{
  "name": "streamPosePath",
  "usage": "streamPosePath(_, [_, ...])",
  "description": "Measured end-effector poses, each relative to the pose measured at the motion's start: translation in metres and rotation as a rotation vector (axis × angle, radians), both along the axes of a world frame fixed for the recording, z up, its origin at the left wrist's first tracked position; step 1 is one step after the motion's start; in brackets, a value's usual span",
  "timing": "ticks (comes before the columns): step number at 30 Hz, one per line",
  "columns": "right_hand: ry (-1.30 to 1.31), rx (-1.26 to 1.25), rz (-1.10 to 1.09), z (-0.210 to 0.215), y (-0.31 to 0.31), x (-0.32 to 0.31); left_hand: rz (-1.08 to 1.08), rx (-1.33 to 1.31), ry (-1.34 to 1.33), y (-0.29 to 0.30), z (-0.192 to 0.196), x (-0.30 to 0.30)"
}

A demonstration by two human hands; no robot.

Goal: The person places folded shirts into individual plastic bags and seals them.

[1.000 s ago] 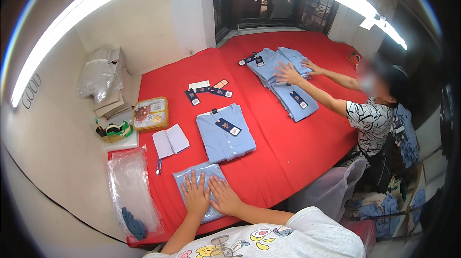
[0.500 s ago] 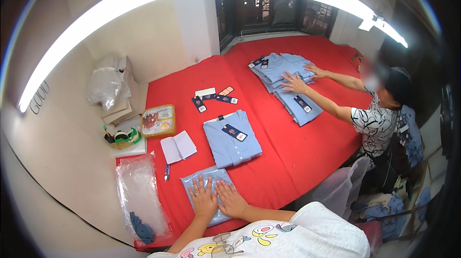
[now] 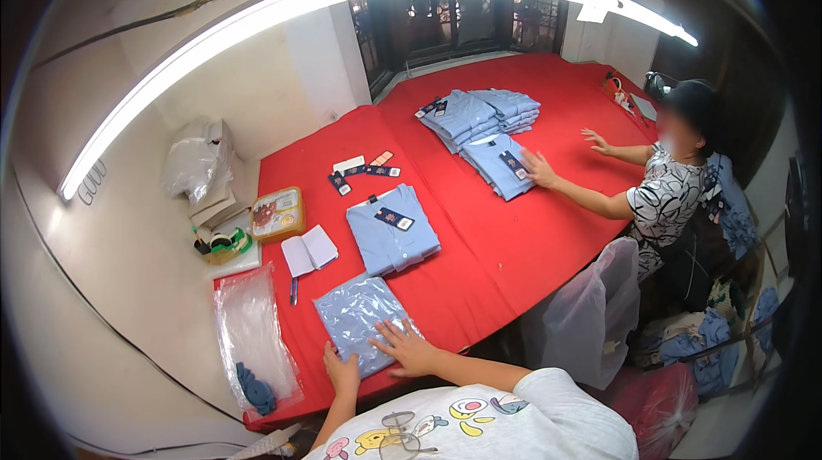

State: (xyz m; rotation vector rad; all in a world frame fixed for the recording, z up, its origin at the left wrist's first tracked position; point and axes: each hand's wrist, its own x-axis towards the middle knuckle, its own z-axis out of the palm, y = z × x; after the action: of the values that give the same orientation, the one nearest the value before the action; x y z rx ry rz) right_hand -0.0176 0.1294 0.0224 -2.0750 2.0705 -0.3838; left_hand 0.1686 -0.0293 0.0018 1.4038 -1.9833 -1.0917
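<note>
A folded light blue shirt in a clear plastic bag point(image 3: 355, 306) lies flat at the near edge of the red table. My right hand point(image 3: 406, 349) rests on its right side, fingers spread. At the bag's lower left edge is my left hand point(image 3: 342, 368), thumb and fingers apart; whether it pinches the plastic is unclear. Just beyond lies a stack of folded blue shirts point(image 3: 390, 241) without a bag, a dark hang tag point(image 3: 394, 218) on top. Left of the bagged shirt are empty clear bags point(image 3: 248, 314) with a dark blue bundle point(image 3: 255, 390) on them.
Across the red table point(image 3: 479, 263), a co-worker point(image 3: 668, 186) reaches toward more folded shirts point(image 3: 484, 113). An open notebook point(image 3: 310, 250), pen point(image 3: 294, 290), loose tags point(image 3: 340, 184), plastic tub point(image 3: 278, 213) and tape dispenser point(image 3: 229, 244) sit left. A whitish plastic sack point(image 3: 591, 314) hangs right.
My hands have moved apart, the left sliding down to the bag's lower left edge, the right staying on its right side. The co-worker's hands have drawn back from the shirt stack.
</note>
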Motion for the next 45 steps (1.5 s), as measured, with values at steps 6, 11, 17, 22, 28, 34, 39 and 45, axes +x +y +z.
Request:
streamPosePath(6, [0.063, -0.024, 0.101, 0.001, -0.005, -0.002, 0.169, 0.464, 0.284, -0.019, -0.019, 0.011])
streamPosePath(11, [0.039, 0.093, 0.244, 0.027, 0.032, -0.008, 0.106, 0.578, 0.139, -0.018, -0.009, 0.020])
streamPosePath(17, [0.087, 0.037, 0.190, 0.005, 0.098, -0.008, 0.018, 0.426, -0.121, 0.064, -0.042, 0.058])
streamPosePath(22, [0.136, -0.109, 0.174, 0.003, 0.133, -0.020, 0.075, 1.025, 0.498, 0.132, -0.022, 0.040])
streamPosePath(28, [-0.156, -0.291, -0.108, 0.043, 0.152, -0.047, -0.110, 0.821, 0.535, 0.174, 0.107, -0.029])
streamPosePath(34, [-1.038, -0.443, -0.338, 0.124, 0.177, -0.075, -0.108, 0.275, 0.595, 0.163, 0.116, -0.053])
streamPosePath(39, [-2.012, -0.212, -0.471, 0.168, 0.258, -0.106, -0.360, 1.194, 0.880, 0.173, 0.090, -0.033])
streamPosePath(45, [-1.810, -0.193, -0.759, 0.116, 0.309, -0.129, -0.348, 1.296, 0.664, 0.222, 0.080, -0.073])
